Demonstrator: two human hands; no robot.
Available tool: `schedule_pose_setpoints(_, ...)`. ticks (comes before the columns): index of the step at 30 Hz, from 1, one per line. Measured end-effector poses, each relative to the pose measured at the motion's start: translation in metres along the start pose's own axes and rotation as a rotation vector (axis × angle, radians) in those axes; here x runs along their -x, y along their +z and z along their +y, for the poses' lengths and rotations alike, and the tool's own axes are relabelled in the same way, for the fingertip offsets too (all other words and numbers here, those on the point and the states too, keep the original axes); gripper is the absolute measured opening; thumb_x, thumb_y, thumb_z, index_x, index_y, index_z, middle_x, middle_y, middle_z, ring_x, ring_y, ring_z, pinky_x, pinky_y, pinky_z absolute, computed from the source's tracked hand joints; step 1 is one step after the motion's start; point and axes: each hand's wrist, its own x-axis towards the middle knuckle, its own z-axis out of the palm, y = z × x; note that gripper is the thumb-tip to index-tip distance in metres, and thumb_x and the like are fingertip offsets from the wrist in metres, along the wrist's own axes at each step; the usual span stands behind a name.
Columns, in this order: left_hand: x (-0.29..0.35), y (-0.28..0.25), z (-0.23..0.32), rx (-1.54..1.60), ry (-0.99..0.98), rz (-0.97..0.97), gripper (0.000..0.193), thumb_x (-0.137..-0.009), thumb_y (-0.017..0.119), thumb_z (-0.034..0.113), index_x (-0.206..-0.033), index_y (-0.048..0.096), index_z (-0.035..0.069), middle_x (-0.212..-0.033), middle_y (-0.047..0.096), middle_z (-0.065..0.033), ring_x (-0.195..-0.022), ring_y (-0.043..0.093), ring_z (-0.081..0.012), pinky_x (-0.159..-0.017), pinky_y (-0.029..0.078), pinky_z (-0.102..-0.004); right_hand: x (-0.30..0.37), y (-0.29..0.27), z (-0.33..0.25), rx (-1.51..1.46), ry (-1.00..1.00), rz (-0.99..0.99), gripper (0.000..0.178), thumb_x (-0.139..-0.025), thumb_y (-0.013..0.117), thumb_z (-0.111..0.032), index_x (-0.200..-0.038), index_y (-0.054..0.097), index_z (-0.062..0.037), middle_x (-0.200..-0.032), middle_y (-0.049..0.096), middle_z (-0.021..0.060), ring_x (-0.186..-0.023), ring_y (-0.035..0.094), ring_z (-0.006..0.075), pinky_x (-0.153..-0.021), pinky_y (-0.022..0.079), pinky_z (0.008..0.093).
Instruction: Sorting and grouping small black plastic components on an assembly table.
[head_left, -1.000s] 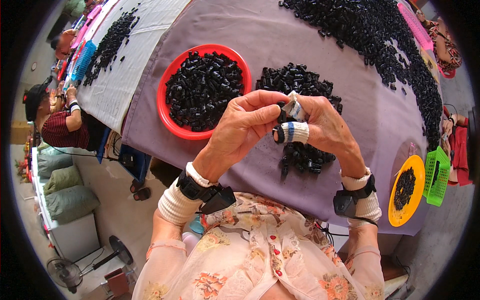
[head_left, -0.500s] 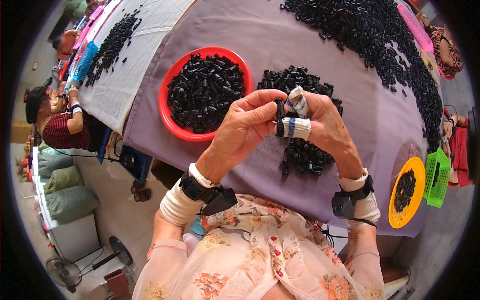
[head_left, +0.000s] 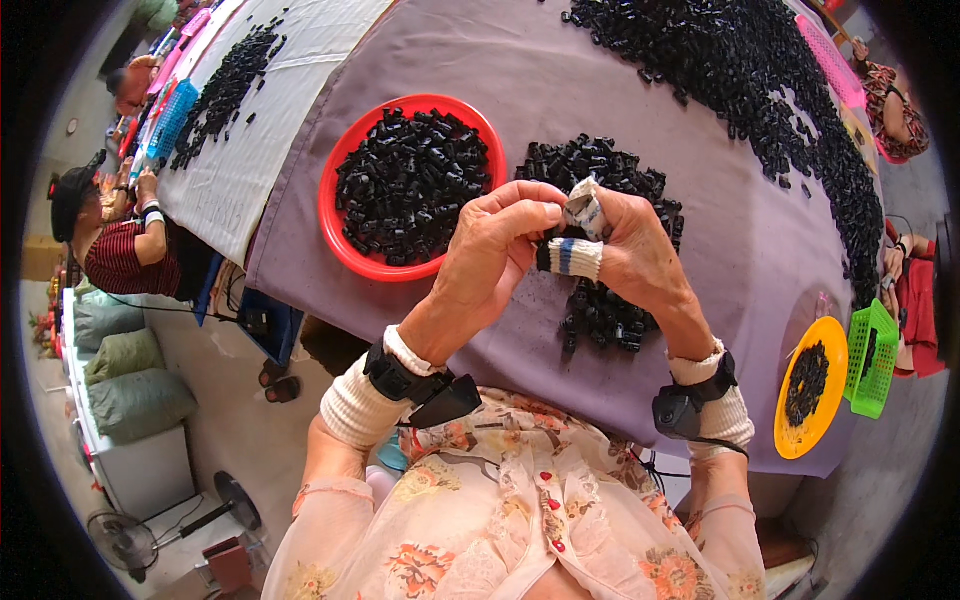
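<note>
My left hand (head_left: 487, 248) and my right hand (head_left: 645, 245) meet above the purple-grey tablecloth, fingertips together. Both are closed around a small black plastic part (head_left: 548, 237), mostly hidden behind the fingers. White knit finger covers with blue stripes (head_left: 577, 257) wrap the thumb and forefinger of my right hand. Beneath the hands lies a pile of black plastic parts (head_left: 612, 312), partly covered by them. Just left of my left hand stands a red round basin (head_left: 330, 205) full of similar black pieces.
A large heap of black parts (head_left: 720, 70) spreads across the far right. At right are a yellow plate (head_left: 790, 440) with black bits and a green basket (head_left: 880, 385). A co-worker (head_left: 130, 245) sits at the left table beside a blue basket (head_left: 172, 120).
The black part, visible upright between my fingers before, is now mostly hidden. My right hand has shifted slightly left, and my left fingers have curled in closer to it.
</note>
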Motion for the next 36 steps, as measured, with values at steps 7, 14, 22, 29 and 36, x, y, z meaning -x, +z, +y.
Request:
schedule_pose_setpoints(7, 0.005, -0.003, 0.004, 0.089, -0.035, -0.070, 0.020, -0.089, 0.053, 0.009, -0.104, 0.057, -0.003, -0.091, 0.061, -0.0067, -0.081, 0.059, -0.0107, -0.074, 0.051, -0.0264, -0.003, -0.005, 0.000, -0.009, 0.022, -0.039, 0.026, -0.067, 0.072, -0.021, -0.075, 0.057, -0.0022, -0.062, 0.051, 0.0011, -0.057, 0.045, 0.0082, -0.051, 0.038, 0.0258)
schedule_pose_setpoints(14, 0.004, -0.008, 0.001, 0.086, -0.049, -0.077, 0.021, -0.088, 0.053, 0.008, -0.106, 0.057, -0.003, -0.095, 0.062, -0.0077, -0.082, 0.060, -0.0120, -0.074, 0.051, -0.0265, -0.005, -0.009, 0.000, 0.036, 0.014, -0.146, 0.029, -0.068, 0.071, -0.025, -0.076, 0.056, -0.0010, -0.057, 0.049, 0.0023, -0.053, 0.043, 0.0097, -0.049, 0.037, 0.0277)
schedule_pose_setpoints(22, 0.005, -0.005, 0.003, 0.025, -0.017, -0.062, 0.018, -0.088, 0.054, 0.008, -0.103, 0.058, -0.002, -0.094, 0.062, -0.0075, -0.082, 0.060, -0.0117, -0.074, 0.051, -0.0262, -0.008, -0.008, -0.003, 0.105, -0.023, -0.176, 0.026, -0.069, 0.067, -0.022, -0.074, 0.055, 0.0005, -0.052, 0.045, 0.0047, -0.049, 0.041, 0.0111, -0.047, 0.037, 0.0296)
schedule_pose_setpoints(29, 0.002, -0.013, 0.014, -0.049, 0.051, -0.024, 0.018, -0.086, 0.057, 0.007, -0.101, 0.060, -0.002, -0.089, 0.062, -0.0062, -0.072, 0.059, -0.0106, -0.067, 0.051, -0.0225, -0.011, -0.012, -0.006, 0.004, 0.009, -0.191, 0.026, -0.072, 0.069, -0.023, -0.072, 0.055, -0.0006, -0.053, 0.046, -0.0006, -0.052, 0.039, 0.0080, -0.047, 0.036, 0.0269)
schedule_pose_setpoints(36, -0.010, -0.065, 0.056, -0.920, 0.488, 0.427, 0.017, -0.083, 0.061, 0.008, -0.099, 0.063, 0.002, -0.085, 0.063, -0.0036, -0.073, 0.059, -0.0098, -0.066, 0.048, -0.0218, 0.010, -0.039, 0.012, -0.132, 0.178, 0.016, 0.018, -0.076, 0.069, -0.017, -0.069, 0.054, -0.0096, -0.052, 0.044, -0.0063, -0.040, 0.038, 0.0014, -0.035, 0.026, 0.0175)
